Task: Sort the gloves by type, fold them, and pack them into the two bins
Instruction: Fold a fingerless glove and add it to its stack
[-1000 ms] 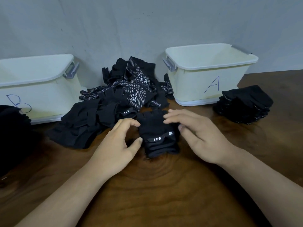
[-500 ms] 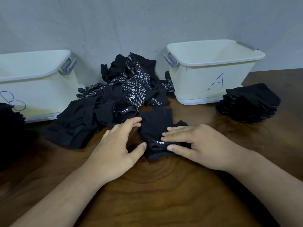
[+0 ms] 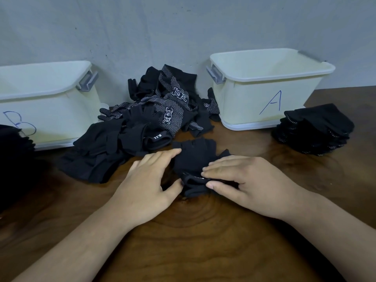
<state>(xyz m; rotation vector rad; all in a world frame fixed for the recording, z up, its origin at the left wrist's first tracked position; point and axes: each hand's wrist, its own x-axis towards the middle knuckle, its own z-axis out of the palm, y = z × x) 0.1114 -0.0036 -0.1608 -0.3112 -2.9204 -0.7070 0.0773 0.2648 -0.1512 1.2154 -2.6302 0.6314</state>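
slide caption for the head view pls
Left hand and right hand fold a black fabric glove on a dark wooden table in front of cream plastic bin B and bin A.

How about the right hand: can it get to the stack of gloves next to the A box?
Probably yes. The right hand pinches the glove it is folding, so it would need to let go first. Only bare table lies between it and the stack beside bin A.

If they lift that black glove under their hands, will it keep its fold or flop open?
Probably flops: the black glove is soft cloth, rumpled where the right hand pinches it and the left hand touches it. Likely light; the loose pile sags limply. It should drag, not slide, on the table.
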